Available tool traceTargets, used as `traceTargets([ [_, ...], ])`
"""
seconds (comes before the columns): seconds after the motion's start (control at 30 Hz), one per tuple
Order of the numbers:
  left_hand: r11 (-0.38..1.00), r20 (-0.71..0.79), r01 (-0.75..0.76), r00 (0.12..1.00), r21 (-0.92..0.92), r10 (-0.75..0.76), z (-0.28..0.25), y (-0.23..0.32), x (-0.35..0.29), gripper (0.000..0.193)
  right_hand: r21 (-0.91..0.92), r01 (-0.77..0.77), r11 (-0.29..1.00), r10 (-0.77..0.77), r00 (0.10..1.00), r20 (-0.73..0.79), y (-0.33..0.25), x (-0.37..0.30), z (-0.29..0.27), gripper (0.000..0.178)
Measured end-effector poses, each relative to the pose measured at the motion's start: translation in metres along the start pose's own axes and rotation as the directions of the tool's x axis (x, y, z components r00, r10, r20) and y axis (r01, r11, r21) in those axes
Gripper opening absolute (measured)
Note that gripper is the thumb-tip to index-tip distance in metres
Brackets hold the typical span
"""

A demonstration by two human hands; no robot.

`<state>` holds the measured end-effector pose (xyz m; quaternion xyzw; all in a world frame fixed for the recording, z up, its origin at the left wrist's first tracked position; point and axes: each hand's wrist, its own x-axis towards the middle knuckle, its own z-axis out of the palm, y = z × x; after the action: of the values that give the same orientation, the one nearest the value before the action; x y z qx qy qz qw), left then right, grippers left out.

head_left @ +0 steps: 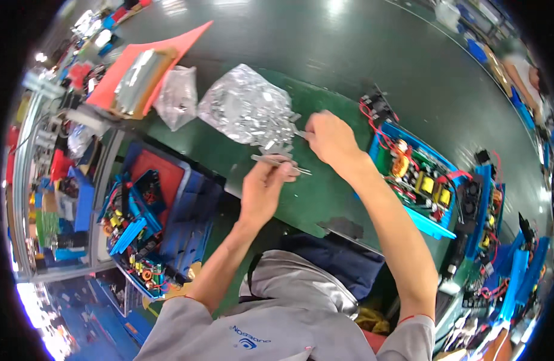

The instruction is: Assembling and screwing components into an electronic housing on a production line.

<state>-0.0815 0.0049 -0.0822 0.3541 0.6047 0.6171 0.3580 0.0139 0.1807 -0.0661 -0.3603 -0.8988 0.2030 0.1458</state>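
Observation:
My left hand (pixel 262 188) is closed around a pair of metal tweezers (pixel 304 172), whose thin tips point to the right. In my right hand (pixel 332 137) the fingers pinch a small grey strip (pixel 300 133) at the edge of a pile. That pile of small grey pieces (pixel 275 135) spills from the mouth of a clear plastic bag (pixel 238 99) lying on the green mat (pixel 316 198). Right of my right hand sits a blue open casing (pixel 433 225) with a circuit board (pixel 409 174), coils, yellow parts and red wires.
Left of the bag lie a smaller clear bag (pixel 179 99) and a red sheet (pixel 186 45) under a cardboard box (pixel 159 66) with grey strips. Blue bins with more circuit units (pixel 141 234) stand at lower left. Further blue units (pixel 514 283) line the right side.

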Motion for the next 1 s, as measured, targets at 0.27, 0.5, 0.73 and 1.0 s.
traceTargets([
  [0.27, 0.982, 0.048, 0.083, 0.996, -0.172, -0.076, -0.002, 0.044, -0.021, 0.027, 0.437, 0.129, 0.89, -0.049, 0.981, -0.19, -0.036, -0.1, -0.074, 0.011],
  [0.5, 0.978, 0.32, 0.109, 0.946, -0.177, -0.047, 0.039, 0.078, -0.02, 0.023, 0.56, -0.135, 0.817, 0.213, 0.974, -0.075, -0.021, -0.175, -0.111, 0.01],
  [0.73, 0.992, 0.416, 0.117, 0.905, -0.041, -0.089, 0.076, 0.071, -0.034, 0.022, 0.581, -0.159, 0.798, 0.274, 0.955, -0.116, 0.003, -0.218, -0.111, 0.011],
  [1.0, 0.955, 0.37, -0.239, 0.915, 0.175, 0.162, 0.114, 0.074, -0.022, 0.017, -0.222, -0.74, 0.635, 0.239, 0.462, -0.854, 0.092, -0.339, -0.111, 0.029],
])
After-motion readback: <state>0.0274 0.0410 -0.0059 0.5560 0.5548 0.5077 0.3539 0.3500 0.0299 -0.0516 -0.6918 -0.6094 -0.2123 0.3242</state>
